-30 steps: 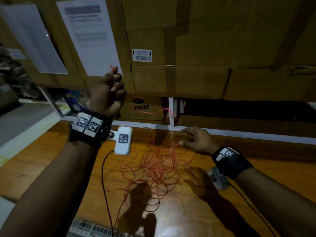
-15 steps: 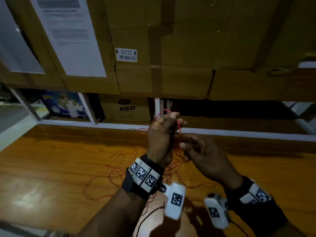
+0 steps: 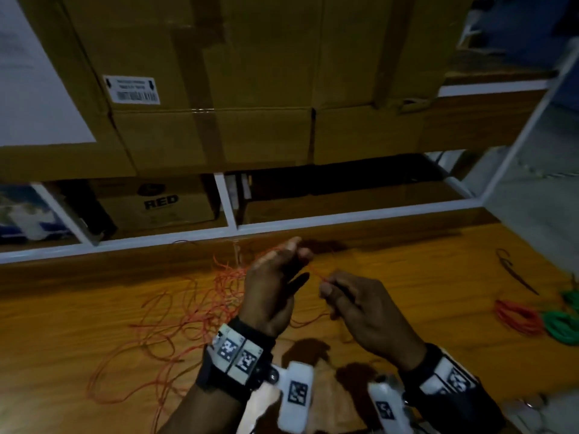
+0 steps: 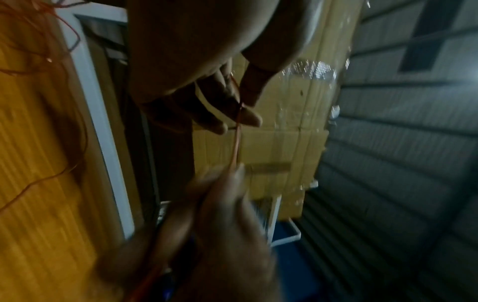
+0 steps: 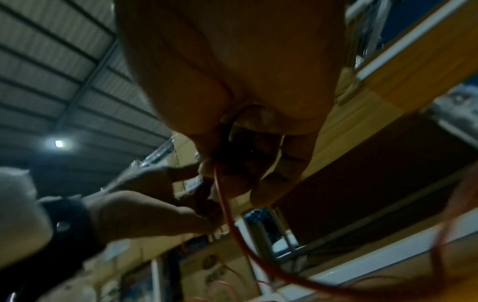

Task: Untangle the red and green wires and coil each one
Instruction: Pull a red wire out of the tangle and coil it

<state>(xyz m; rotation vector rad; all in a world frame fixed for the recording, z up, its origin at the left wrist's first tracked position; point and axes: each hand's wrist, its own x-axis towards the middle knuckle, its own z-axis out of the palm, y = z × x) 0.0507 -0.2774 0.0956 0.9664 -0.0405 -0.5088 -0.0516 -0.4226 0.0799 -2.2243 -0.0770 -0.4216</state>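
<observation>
A: What are the hands doing?

B: The left hand (image 3: 275, 286) is pinching the red wire (image 3: 200, 311) between thumb and fingertips, raised above the wooden table (image 3: 78, 339). The right hand (image 3: 360, 311) is sitting just beside it, fingers curled, gripping the same strand, so a short length is running taut between the two hands.

A: And the remainder of that wire?

B: It is lying in a loose tangle on the table, left of the left hand and trailing towards the white shelf frame (image 3: 344, 216) (the wrist views are blurred, though the strand between the fingers is showing).

A: Any green wire?

B: A coiled green bundle (image 3: 560, 327) is resting at the table's right edge, touching a coiled red bundle (image 3: 517, 314), well apart from the hands. Cardboard boxes (image 3: 250, 89) are standing behind.
</observation>
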